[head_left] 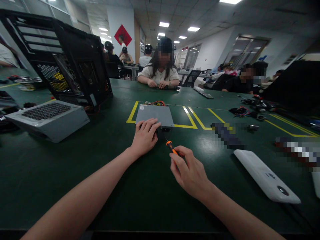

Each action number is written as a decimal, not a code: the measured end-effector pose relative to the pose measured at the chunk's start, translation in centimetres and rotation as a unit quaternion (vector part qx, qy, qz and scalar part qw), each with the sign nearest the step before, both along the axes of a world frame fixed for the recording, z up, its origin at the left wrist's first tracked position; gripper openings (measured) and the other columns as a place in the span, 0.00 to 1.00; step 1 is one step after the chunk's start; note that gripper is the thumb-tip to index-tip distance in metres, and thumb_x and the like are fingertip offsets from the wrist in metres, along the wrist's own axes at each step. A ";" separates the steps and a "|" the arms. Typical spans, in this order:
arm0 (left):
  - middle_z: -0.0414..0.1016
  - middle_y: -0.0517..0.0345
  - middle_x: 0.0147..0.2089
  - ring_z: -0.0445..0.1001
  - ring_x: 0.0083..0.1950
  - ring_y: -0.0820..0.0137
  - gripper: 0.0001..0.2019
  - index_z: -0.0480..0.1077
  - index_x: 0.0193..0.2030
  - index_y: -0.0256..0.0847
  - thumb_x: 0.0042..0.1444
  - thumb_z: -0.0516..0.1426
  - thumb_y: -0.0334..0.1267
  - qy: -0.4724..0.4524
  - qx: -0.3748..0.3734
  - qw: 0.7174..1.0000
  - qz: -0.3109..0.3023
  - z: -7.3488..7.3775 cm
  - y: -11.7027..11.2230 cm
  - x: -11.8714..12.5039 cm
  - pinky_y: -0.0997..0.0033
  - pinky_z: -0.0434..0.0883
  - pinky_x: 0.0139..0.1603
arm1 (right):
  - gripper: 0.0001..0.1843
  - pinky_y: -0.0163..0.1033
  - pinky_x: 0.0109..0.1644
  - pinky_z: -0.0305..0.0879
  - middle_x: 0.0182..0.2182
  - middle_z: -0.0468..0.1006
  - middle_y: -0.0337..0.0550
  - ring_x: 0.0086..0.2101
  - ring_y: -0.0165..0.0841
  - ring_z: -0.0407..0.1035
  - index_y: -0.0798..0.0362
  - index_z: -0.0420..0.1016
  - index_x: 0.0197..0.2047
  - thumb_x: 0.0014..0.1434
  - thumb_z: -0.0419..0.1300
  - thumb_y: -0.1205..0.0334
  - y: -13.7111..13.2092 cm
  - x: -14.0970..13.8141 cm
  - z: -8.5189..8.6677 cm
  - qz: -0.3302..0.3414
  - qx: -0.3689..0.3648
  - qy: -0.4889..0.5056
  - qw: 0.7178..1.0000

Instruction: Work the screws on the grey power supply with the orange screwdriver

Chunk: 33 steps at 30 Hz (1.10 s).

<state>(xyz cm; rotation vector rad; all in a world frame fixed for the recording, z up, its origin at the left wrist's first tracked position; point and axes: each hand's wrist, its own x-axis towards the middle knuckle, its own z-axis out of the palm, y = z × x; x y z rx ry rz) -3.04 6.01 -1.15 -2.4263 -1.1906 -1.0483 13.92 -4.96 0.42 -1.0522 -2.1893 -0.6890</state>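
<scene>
A grey computer power supply (156,115) lies flat on the green table within yellow tape lines, its bundle of coloured cables (158,103) at the far side. My left hand (146,135) grips its near left corner, with the fingers over the top and the thumb side partly hidden. In my right hand (190,166) is an orange and black screwdriver (172,148), pinched by the handle. Its thin shaft points forward and left toward the near face of the power supply; the tip appears apart from the case. A black socket shows on that near face.
At left stand a black computer case (82,66) and a second power supply (57,116). A white oblong device (265,175) lies at right, near a blurred dark object (228,136) and tangled cables (246,111). Across the table sits another person (162,71).
</scene>
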 end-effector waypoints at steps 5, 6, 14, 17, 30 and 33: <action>0.61 0.53 0.58 0.56 0.60 0.64 0.20 0.59 0.53 0.43 0.53 0.50 0.31 0.002 0.000 1.000 0.001 -0.1 0.0 0.0 0.58 0.50 0.58 | 0.11 0.35 0.30 0.63 0.34 0.74 0.48 0.30 0.31 0.68 0.57 0.64 0.42 0.54 0.55 0.66 -0.1 0.2 0.2 -0.043 0.036 -0.018 0.998; 0.61 0.53 0.58 0.56 0.60 0.64 0.20 0.59 0.53 0.43 0.53 0.50 0.31 0.002 0.001 1.000 0.001 -0.1 0.0 0.0 0.58 0.50 0.58 | 0.11 0.35 0.28 0.61 0.32 0.74 0.47 0.27 0.31 0.67 0.57 0.64 0.42 0.54 0.55 0.64 -0.2 0.2 0.3 -0.052 0.036 -0.016 0.998; 0.60 0.53 0.58 0.55 0.60 0.65 0.19 0.59 0.54 0.42 0.53 0.49 0.31 -0.001 -0.006 1.000 -0.003 -0.2 -0.4 0.0 0.59 0.47 0.59 | 0.12 0.37 0.36 0.61 0.41 0.73 0.52 0.36 0.34 0.68 0.54 0.62 0.44 0.55 0.53 0.66 0.0 -0.2 -0.3 -0.016 0.049 -0.041 0.998; 0.59 0.52 0.59 0.53 0.61 0.64 0.21 0.58 0.54 0.41 0.53 0.49 0.32 0.005 -0.011 1.000 -0.004 -0.2 -0.5 -0.1 0.58 0.45 0.60 | 0.10 0.34 0.31 0.58 0.38 0.74 0.47 0.31 0.30 0.67 0.53 0.64 0.43 0.57 0.52 0.64 -0.1 0.1 -0.2 -0.055 0.031 -0.026 0.998; 0.51 0.52 0.63 0.47 0.64 0.60 0.29 0.49 0.62 0.40 0.51 0.48 0.32 0.058 -0.036 0.998 -0.014 -0.2 -1.5 -0.9 0.53 0.40 0.62 | 0.13 0.35 0.32 0.60 0.34 0.71 0.45 0.32 0.31 0.67 0.55 0.66 0.45 0.60 0.46 0.61 -1.2 -0.6 -1.5 -0.123 -0.078 0.184 0.972; 0.50 0.52 0.63 0.47 0.64 0.60 0.29 0.48 0.62 0.40 0.51 0.48 0.32 0.060 -0.032 0.998 -0.014 -0.2 -1.7 -1.0 0.53 0.40 0.63 | 0.14 0.36 0.35 0.63 0.41 0.68 0.50 0.38 0.34 0.66 0.56 0.66 0.45 0.59 0.47 0.61 -1.6 -1.4 -1.6 -0.105 -0.064 0.175 0.977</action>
